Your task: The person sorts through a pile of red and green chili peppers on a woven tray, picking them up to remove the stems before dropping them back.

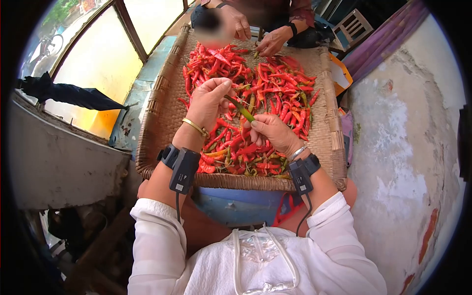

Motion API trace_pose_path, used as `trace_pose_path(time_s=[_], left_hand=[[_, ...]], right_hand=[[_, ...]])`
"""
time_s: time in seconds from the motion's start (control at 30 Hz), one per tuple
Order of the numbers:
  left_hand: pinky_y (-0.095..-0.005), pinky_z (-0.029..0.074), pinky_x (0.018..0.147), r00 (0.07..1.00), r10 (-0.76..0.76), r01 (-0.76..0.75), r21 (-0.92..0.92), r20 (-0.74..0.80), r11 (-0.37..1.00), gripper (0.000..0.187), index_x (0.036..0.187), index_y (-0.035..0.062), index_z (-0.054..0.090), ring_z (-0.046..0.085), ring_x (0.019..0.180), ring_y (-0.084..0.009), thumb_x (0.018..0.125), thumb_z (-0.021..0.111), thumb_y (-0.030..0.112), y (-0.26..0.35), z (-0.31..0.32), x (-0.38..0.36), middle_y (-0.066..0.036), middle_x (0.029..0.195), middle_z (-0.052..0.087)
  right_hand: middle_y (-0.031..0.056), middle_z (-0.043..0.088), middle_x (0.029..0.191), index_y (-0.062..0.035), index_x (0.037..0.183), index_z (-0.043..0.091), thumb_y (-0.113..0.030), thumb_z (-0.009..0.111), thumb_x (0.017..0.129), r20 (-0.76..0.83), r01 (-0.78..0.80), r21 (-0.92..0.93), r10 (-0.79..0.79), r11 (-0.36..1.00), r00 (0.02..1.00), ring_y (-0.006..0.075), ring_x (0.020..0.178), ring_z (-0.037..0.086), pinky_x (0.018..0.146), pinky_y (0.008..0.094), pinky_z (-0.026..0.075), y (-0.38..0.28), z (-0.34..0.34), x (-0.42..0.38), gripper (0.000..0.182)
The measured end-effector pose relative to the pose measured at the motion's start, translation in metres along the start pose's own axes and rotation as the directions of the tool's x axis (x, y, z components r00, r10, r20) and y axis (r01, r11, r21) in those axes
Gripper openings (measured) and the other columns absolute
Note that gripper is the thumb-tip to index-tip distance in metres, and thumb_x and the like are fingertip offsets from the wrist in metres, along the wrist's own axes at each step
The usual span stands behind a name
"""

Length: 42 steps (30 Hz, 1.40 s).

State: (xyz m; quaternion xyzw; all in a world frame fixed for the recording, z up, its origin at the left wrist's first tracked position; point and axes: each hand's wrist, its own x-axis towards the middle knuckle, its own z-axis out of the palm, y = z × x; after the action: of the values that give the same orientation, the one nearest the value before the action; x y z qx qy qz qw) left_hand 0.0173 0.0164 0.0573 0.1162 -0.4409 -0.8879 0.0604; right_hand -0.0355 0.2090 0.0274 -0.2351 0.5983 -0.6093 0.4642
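Observation:
A long green chili pepper (241, 107) slants between my two hands above the woven tray (172, 115). My right hand (276, 132) pinches its lower end between thumb and fingers. The pepper's upper end reaches the curled fingers of my left hand (210, 101). The left thumb and forefinger are closed in a pinch just above that end; whether something small is between them I cannot make out. Beneath both hands lie heaps of red chili peppers (282, 91), with some green and orange ones mixed in, mostly near the tray's front edge.
Across the tray another person's hands (275, 42) work over the peppers, holding a small greenish one. A folded dark umbrella (86, 97) is at the left by the window. A rough plaster wall (398, 142) stands close on the right. Cabled black devices (185, 169) sit on my forearms.

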Motion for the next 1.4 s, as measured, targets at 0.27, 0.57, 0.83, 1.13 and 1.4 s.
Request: trace_pose_path(time_s=[0.27,0.57,0.83,1.13,1.4], left_hand=[[-0.0214,0.044,0.052,0.997,0.065,-0.035,0.505,-0.042,0.863,0.019,0.093,0.0007,0.056,0.052,0.059,-0.0076,0.08,0.058,0.014,-0.033,-0.01,0.012,-0.001,0.074,0.057],[-0.0237,0.045,0.055,0.994,-0.098,0.098,0.679,-0.039,0.728,0.019,0.092,-0.0018,0.057,0.055,0.062,-0.0096,0.078,0.058,0.012,-0.053,-0.022,0.02,-0.003,0.071,0.058],[-0.0234,0.046,0.052,0.95,-0.3,0.158,0.697,0.086,0.7,0.023,0.099,0.0008,0.054,0.053,0.059,-0.0096,0.079,0.058,0.011,-0.07,-0.028,0.03,-0.003,0.073,0.057],[-0.0365,0.042,0.083,0.893,0.111,-0.449,0.866,0.435,0.219,0.049,0.112,0.0114,0.052,0.05,0.097,-0.0314,0.066,0.066,0.016,-0.074,-0.009,0.005,-0.016,0.101,0.053],[-0.0345,0.045,0.073,0.757,-0.065,-0.619,0.745,0.65,0.248,0.02,0.09,0.0083,0.059,0.056,0.08,-0.0277,0.072,0.062,0.014,-0.061,0.017,-0.02,-0.01,0.086,0.059]], right_hand=[[0.0041,0.058,0.07,-0.0012,0.096,0.055,-0.032,0.047,0.087,-0.466,0.138,0.283,0.01,0.949,0.885,0.0066,0.06,0.056,0.048,0.02,0.044,-0.018,-0.043,-0.011,0.033],[0.0135,0.06,0.088,-0.0069,0.1,0.056,-0.028,0.059,0.076,-0.404,-0.335,-0.855,-0.105,0.395,0.909,0.0295,0.087,0.056,0.073,0.0363,0.045,0.029,0.028,0.035,0.033],[0.0008,0.056,0.076,-0.0033,0.094,0.055,-0.01,0.051,0.083,-0.515,-0.06,-0.065,0.018,0.996,0.857,0.005,0.056,0.054,0.042,0.0171,0.041,0.029,0.007,0.011,0.014],[0.0021,0.057,0.073,-0.0018,0.096,0.054,-0.003,0.048,0.082,-0.381,0.07,0.088,-0.031,0.994,0.924,0.006,0.058,0.055,0.046,0.0167,0.044,0.011,0.005,-0.054,0.015],[0.0035,0.057,0.082,-0.0021,0.1,0.053,-0.009,0.05,0.083,-0.218,0.073,0.383,0.014,0.921,0.976,0.0092,0.066,0.058,0.054,0.0207,0.048,0.007,0.002,-0.074,0.019]])
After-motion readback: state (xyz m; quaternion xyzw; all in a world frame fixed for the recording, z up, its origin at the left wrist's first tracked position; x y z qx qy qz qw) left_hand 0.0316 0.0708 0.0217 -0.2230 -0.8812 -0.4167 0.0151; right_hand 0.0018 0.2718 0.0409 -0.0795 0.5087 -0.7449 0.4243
